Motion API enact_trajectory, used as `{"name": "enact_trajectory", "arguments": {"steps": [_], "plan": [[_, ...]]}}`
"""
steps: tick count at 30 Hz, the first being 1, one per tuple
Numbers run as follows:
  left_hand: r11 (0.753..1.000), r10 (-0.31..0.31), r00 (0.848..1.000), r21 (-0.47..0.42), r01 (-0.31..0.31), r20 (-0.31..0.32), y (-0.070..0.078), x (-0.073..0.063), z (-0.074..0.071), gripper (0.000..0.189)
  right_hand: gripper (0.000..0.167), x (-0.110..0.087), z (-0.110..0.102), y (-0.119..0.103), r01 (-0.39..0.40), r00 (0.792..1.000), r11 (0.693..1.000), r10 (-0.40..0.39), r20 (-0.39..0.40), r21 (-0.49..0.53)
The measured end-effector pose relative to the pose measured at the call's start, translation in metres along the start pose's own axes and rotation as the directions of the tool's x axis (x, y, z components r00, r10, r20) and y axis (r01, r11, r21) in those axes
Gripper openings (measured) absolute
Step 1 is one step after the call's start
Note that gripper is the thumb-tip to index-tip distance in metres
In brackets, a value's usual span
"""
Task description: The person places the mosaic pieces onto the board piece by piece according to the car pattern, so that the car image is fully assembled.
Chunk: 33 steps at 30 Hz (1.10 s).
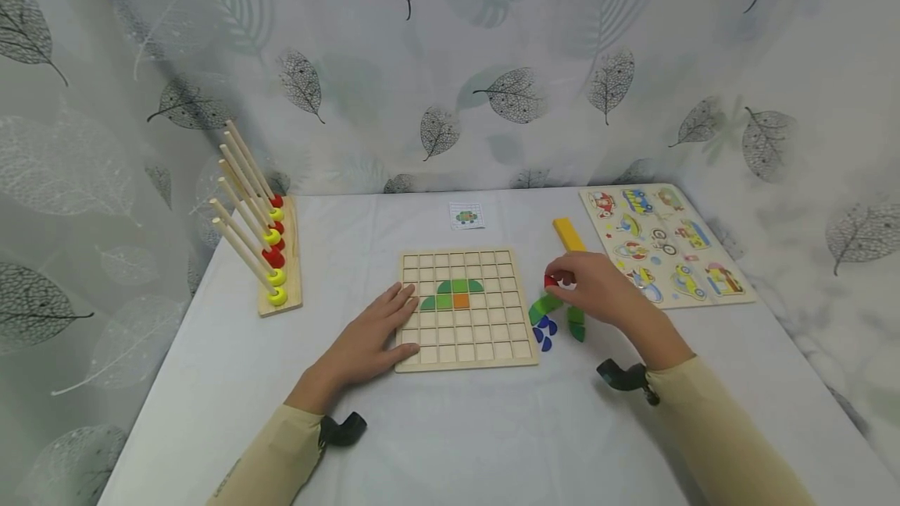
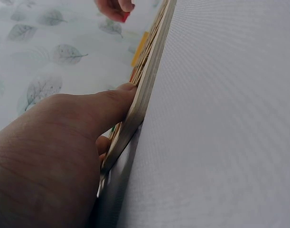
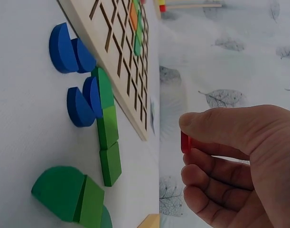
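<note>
My right hand (image 1: 594, 287) pinches a small red block (image 3: 184, 142) between thumb and fingertips, raised above the table to the right of the grid board. My left hand (image 1: 373, 334) lies along the left side of the wooden grid board (image 1: 467, 358), fingers spread over its edge and thumb on the rim. In the board's cells sit green pieces (image 1: 459, 286), some with rounded corners, and one orange square (image 1: 460, 301). Beneath my right hand are loose green blocks (image 3: 108, 127) in short rows. Several blue half-round pieces (image 3: 63, 49) lie close to the board's right edge.
Behind the board lies a small picture card (image 1: 466, 215). A yellow block strip (image 1: 568, 234) is beyond my right hand, beside a vehicle puzzle board (image 1: 675, 256). At the left stands a peg rack (image 1: 294, 256) with red and yellow beads. A leaf-patterned curtain (image 1: 492, 162) hangs behind the table.
</note>
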<state>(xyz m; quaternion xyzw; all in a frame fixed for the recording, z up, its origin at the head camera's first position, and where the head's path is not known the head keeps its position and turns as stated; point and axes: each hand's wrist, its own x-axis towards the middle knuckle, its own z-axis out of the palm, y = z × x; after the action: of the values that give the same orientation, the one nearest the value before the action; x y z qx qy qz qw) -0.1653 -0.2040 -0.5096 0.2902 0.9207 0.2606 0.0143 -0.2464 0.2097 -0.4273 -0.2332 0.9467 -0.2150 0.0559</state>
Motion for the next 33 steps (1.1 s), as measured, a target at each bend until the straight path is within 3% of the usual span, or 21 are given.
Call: {"name": "enact_trajectory", "arguments": {"steps": [9, 20, 33], "plan": [[1.000, -0.017, 1.000, -0.007, 0.017, 0.014, -0.004, 0.000, 0.002, 0.084, 0.018, 0.006, 0.005, -0.006, 0.035, 0.999, 0.999, -0.035, -0.007, -0.028], [1.000, -0.014, 1.000, -0.007, 0.015, 0.010, -0.001, 0.000, 0.001, 0.084, 0.025, 0.013, 0.011, -0.019, 0.010, 0.999, 1.000, -0.010, 0.038, -0.003], [1.000, -0.006, 1.000, -0.001, 0.006, 0.004, -0.003, 0.000, 0.001, 0.084, 0.019, 0.024, 0.019, -0.036, 0.091, 0.995, 0.996, -0.091, 0.032, 0.003]]}}
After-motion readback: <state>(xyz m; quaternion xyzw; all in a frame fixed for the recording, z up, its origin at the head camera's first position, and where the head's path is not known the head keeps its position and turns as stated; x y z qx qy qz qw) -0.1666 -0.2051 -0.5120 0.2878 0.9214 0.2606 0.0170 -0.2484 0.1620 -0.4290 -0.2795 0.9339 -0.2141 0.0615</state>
